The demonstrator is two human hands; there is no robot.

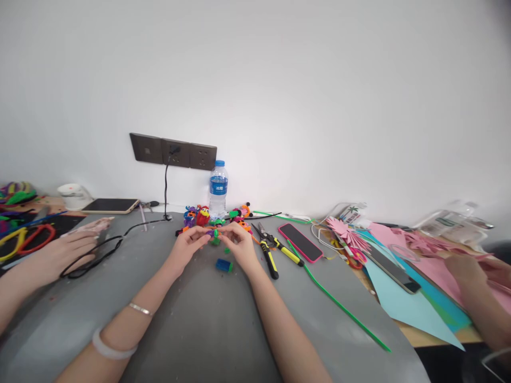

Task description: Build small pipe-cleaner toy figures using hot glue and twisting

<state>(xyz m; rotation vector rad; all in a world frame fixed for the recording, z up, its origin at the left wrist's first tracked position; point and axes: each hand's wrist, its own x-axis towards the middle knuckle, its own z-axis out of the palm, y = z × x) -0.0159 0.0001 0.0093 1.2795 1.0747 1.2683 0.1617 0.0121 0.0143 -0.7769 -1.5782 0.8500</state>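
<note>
My left hand (187, 246) and my right hand (240, 244) meet over the grey table (191, 330), both pinching a small purple and green pipe-cleaner piece (214, 234) between their fingertips. A small blue and green block (224, 265) lies just below the hands. Behind them stands a row of colourful pipe-cleaner figures (202, 216) in front of a water bottle (218, 190). My left wrist wears a thin bracelet and a pale bangle.
Yellow-handled pliers (268, 250), a pink-cased phone (300, 242) and a long green pipe cleaner (339, 304) lie to the right. Pink and blue paper (415, 306) covers the right side. Another person's hand (66, 250) rests left by a black cable (99, 252); another hand (471, 271) is right.
</note>
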